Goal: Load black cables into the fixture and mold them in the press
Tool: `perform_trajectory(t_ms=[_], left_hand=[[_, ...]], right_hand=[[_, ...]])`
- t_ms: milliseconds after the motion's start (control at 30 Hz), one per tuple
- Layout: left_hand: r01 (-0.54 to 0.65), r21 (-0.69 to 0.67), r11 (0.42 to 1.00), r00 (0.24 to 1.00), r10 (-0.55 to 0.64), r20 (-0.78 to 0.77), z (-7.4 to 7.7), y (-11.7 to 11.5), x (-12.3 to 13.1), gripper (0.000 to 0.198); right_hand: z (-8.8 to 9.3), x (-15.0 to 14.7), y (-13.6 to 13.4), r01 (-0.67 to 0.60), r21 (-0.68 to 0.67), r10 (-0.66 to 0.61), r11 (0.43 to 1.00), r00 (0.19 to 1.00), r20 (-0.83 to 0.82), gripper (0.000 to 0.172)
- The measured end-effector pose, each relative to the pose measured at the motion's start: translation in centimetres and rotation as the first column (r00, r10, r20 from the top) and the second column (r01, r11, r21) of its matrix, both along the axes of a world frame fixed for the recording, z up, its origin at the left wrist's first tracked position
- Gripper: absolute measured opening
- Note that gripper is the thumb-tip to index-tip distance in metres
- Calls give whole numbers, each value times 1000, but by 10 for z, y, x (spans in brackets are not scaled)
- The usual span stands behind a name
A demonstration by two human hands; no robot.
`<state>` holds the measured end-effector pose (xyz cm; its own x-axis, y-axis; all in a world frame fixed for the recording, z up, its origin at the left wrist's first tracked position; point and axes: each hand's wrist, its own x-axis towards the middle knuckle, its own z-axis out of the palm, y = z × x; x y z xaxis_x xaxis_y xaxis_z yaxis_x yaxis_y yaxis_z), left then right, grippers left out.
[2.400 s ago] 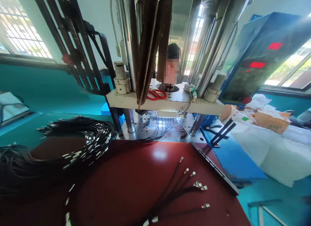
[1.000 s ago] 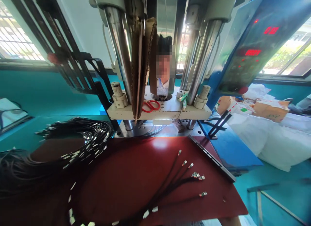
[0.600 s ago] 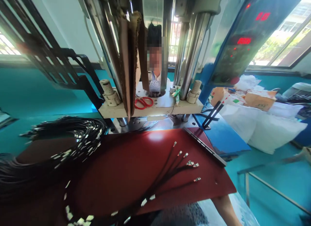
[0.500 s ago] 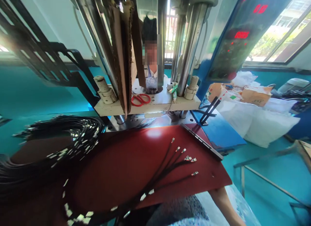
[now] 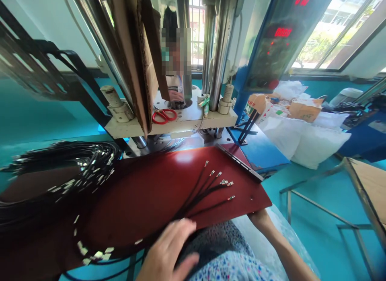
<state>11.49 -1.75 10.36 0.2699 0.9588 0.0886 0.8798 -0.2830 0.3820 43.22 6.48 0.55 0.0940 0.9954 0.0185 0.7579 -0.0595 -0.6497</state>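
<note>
My left hand (image 5: 167,253) lies at the near edge of the dark red table (image 5: 144,192). Its fingers are stretched flat onto a small bunch of black cables (image 5: 201,192), thumb apart. The cables fan out to the right and end in metal terminals. My right forearm comes up from the lower right. My right hand (image 5: 259,217) reaches the table's front right corner, and its fingers are hidden under the edge. A big coil of black cables with metal ends (image 5: 60,180) covers the table's left side.
A column press with a white plate (image 5: 196,122) stands behind the table, red scissors (image 5: 163,116) on it and cardboard (image 5: 132,51) leaning on the columns. A person (image 5: 175,71) stands behind it. A blue control box (image 5: 277,35), white bags (image 5: 304,140) and a metal frame (image 5: 316,208) are right.
The view has swung down and to the right. My left hand has come in at the bottom onto the cables, and my right forearm now shows at the table's corner.
</note>
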Motion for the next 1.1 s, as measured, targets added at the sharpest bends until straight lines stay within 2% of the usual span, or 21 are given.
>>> perform_trajectory(t_ms=[67, 167, 233, 300, 400, 467, 533, 600, 667, 700, 733, 800, 867, 967, 1100], left_hand=[[-125, 89, 988, 986, 134, -104, 1, 37, 24, 57], [-157, 54, 986, 957, 165, -237, 6, 79, 45, 80], [-134, -9, 991, 949, 126, -289, 9, 92, 49, 72], [-122, -69, 990, 943, 94, -320, 11, 96, 50, 49], [-136, -132, 982, 932, 81, -354, 11, 100, 54, 29], [-132, -154, 979, 932, 69, -357, 12, 104, 57, 25], [-119, -144, 982, 941, 65, -331, 17, 108, 56, 21], [-111, -177, 978, 976, 74, -204, 25, 107, 52, 19], [-32, -336, 941, 992, 72, 106, 37, 103, 47, 18], [57, -434, 899, 950, 84, 300, 42, 99, 44, 22], [164, -507, 846, 874, 114, 473, 47, 94, 41, 27], [309, -557, 771, 707, 205, 676, 52, 85, 39, 38], [321, -532, 784, 597, 268, 756, 51, 76, 38, 44], [298, -472, 830, 470, 303, 829, 43, 68, 38, 47], [278, -449, 849, 276, 377, 884, 35, 64, 35, 50]], right_hand=[[4, 4, -3, -48, 8, 47, 999, 993, 105, 26], [14, 15, -16, -121, -92, 146, 988, 926, 349, 33], [22, 21, -28, -134, -187, 204, 973, 879, 431, 39], [35, 21, -39, -175, -246, 267, 953, 868, 419, 45], [65, 5, -51, -302, -262, 367, 916, 897, 247, 39], [88, -13, -53, -396, -205, 416, 895, 907, 67, 30], [106, -33, -50, -470, -110, 455, 876, 880, -139, 25], [114, -53, -43, -521, -42, 470, 852, 798, -377, 22], [114, -72, -31, -560, -10, 428, 829, 644, -634, 23], [113, -82, -24, -567, 12, 385, 824, 543, -746, 24], [112, -91, -17, -560, 39, 335, 827, 436, -836, 27], [114, -109, -2, -504, 103, 261, 857, 254, -931, 36], [121, -123, 10, -432, 157, 242, 888, 148, -959, 40], [134, -136, 22, -395, 159, 230, 905, 140, -963, 28], [139, -141, 30, -464, 139, 226, 875, 135, -965, 14]])
